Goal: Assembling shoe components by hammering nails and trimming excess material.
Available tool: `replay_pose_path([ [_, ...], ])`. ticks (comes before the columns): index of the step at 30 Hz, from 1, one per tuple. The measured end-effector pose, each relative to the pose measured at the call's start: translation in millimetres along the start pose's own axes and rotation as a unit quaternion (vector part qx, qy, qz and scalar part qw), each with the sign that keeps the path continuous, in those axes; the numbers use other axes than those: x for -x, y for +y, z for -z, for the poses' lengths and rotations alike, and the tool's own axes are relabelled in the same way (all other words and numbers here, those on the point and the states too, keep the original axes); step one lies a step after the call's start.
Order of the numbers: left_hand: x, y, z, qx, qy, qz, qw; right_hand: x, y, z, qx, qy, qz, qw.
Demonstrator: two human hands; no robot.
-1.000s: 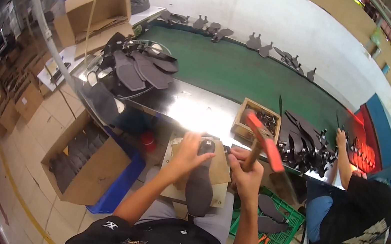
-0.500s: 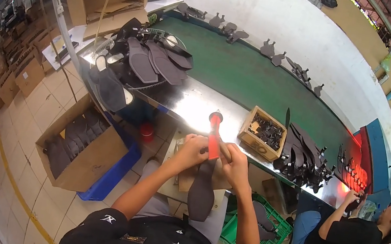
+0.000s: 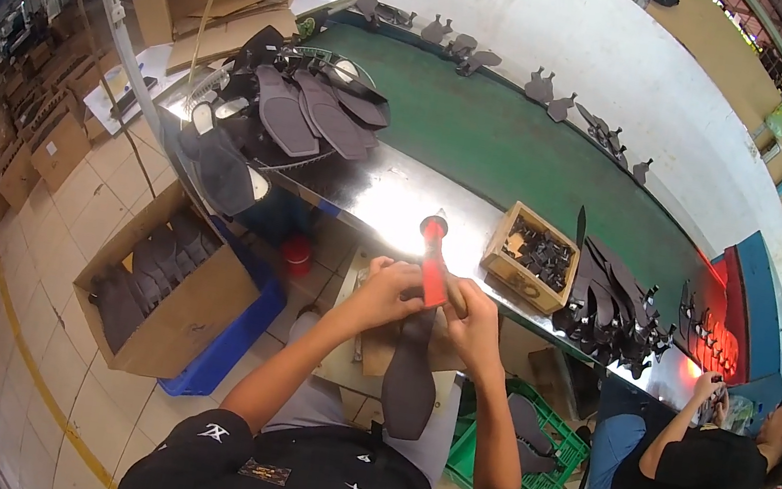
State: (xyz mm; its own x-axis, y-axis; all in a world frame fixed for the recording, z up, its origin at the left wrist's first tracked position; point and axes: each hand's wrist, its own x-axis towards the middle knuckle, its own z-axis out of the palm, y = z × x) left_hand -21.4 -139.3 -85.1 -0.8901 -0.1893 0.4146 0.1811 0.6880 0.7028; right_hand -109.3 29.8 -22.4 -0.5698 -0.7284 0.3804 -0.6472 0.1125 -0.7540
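In my right hand (image 3: 472, 327) is the wooden handle of a hammer (image 3: 433, 269), with fingers closed round it. Its red head has a dark round face at the far end and hangs over the narrow end of a dark grey shoe sole (image 3: 408, 394). My left hand (image 3: 390, 290) pinches at that narrow end, just left of the hammer head; its fingertips are partly hidden. The wide end of the sole points toward my body, over my lap. Beneath my hands is a small worktop (image 3: 342, 367) with a brown pad, mostly covered.
A wooden box (image 3: 532, 261) of small black parts stands on the bench edge, beside piled soles (image 3: 605, 302). More soles lie in a basket (image 3: 314, 117) at left. A green belt (image 3: 516, 152) runs behind. A carton (image 3: 183, 315) and green crate (image 3: 556, 462) flank me; a co-worker (image 3: 713, 455) sits right.
My left hand has shifted slightly away from me, its fingers less bunched. The hammer head has moved only a little, still over the sole. The whole view has shifted slightly.
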Motion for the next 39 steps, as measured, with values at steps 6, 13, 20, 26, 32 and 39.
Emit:
replay_pose_path([
  [6, -2, 7, 8, 0.044, 0.009, -0.014, 0.999, 3, 3, 2, 0.108, -0.012, 0.050, 0.993],
  [13, -8, 7, 10, 0.096, -0.020, 0.106, 0.990, 10, -9, 2, 0.065, 0.033, 0.029, 0.997],
  [20, -9, 8, 10, 0.231, -0.041, 0.094, 0.968, 68, -59, 27, -0.214, 0.062, -0.236, 0.946],
  [26, -12, 3, 7, 0.251, -0.039, 0.098, 0.962, 77, -71, 26, 0.043, 0.036, -0.082, 0.995],
  [32, -10, 4, 9, 0.282, -0.058, 0.112, 0.951, 83, -65, 13, 0.018, 0.056, -0.063, 0.996],
  [39, 7, 9, 6, -0.065, -0.056, 0.040, 0.996, 91, -121, 54, 0.076, 0.137, 0.020, 0.987],
])
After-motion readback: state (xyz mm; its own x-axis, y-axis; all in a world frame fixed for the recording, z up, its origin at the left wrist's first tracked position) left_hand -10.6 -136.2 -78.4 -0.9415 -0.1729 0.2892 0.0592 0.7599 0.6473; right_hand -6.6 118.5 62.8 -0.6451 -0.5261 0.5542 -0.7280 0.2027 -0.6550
